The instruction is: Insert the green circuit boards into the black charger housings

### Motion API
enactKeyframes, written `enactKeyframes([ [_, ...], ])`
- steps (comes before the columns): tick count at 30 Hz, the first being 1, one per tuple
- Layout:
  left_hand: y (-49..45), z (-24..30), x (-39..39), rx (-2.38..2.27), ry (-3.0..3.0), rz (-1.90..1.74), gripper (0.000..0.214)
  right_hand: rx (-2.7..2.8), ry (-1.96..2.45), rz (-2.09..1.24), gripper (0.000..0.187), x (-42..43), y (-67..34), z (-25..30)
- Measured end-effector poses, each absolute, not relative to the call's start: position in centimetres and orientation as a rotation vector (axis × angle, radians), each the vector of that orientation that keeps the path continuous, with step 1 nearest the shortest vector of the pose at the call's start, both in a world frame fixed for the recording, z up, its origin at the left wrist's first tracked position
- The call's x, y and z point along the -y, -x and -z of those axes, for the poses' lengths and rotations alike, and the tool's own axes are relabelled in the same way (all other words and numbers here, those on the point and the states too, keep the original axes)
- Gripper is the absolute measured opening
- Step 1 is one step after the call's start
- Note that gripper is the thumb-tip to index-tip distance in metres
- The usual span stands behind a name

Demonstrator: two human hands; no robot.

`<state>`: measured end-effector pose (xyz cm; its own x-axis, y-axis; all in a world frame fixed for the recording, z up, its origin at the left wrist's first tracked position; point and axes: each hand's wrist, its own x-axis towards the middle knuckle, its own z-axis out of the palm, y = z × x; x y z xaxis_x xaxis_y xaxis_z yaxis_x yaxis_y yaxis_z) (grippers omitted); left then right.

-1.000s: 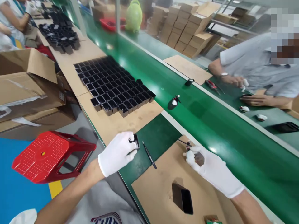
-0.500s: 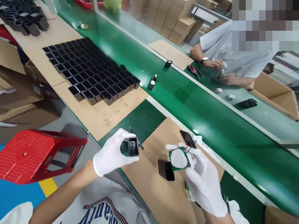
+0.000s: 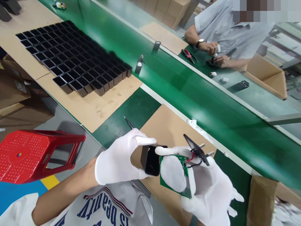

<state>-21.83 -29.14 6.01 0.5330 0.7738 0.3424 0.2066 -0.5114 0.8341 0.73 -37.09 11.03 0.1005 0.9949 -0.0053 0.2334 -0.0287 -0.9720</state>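
Head view, low centre: both white-gloved hands meet above a flat brown cardboard sheet on the green bench.
Left hand: curled in a grip, thumb on top and fingers beneath, closed round a small black plastic rectangular housing.
Housing: smooth, matte, box-shaped; its open mouth faces the right hand, long axis running roughly left to right; the rear end is hidden in the glove.
Right hand: thumb pressed flat on a green printed circuit board, fingers spread behind it.
Board: thin, flat, tilted, one edge touching the housing mouth; its face is mostly covered by the thumb.
Wired part: a dark flat piece with a toothed edge stands above the board on red and black wires; what it is cannot be made out.
Left of the hands: a red perforated plastic stool lies tipped.
Far left bench: rows of empty black housings, open ends up.
Conveyor: a glossy green belt runs diagonally.
Beyond it: a co-worker's hands, the body cut off by the frame.
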Motion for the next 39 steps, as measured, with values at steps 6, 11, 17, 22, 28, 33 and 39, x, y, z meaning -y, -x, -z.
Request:
enactKeyframes([
  [6,21.3,-6.4,29.6,-0.756,-1.988,-0.934,0.07,1.49,1.197,-0.872,0.067,35.8,0.3,-12.2],
  [11,21.1,-6.6,29.6,-0.707,-2.004,-1.032,0.057,1.513,1.164,-0.837,0.062,36.1,-0.1,-11.6],
  [17,21.0,-6.8,29.5,-0.696,-1.994,-0.955,0.061,1.559,1.249,-0.837,0.064,36.9,-0.6,-10.8],
  [22,21.0,-6.4,29.6,-0.714,-1.944,-0.921,0.063,1.619,1.231,-0.814,0.064,37.0,-0.8,-10.2],
  [28,21.0,-6.5,29.7,-0.716,-1.927,-0.859,0.078,1.638,1.197,-0.753,0.07,37.0,-0.7,-9.8],
  [33,20.7,-6.3,29.7,-0.669,-1.906,-0.958,0.063,1.602,1.235,-0.723,0.059,37.1,-0.2,-9.7],
  [39,20.6,-5.9,29.7,-0.672,-1.915,-0.988,0.063,1.615,1.295,-0.657,0.057,37.2,0.1,-9.1],
])
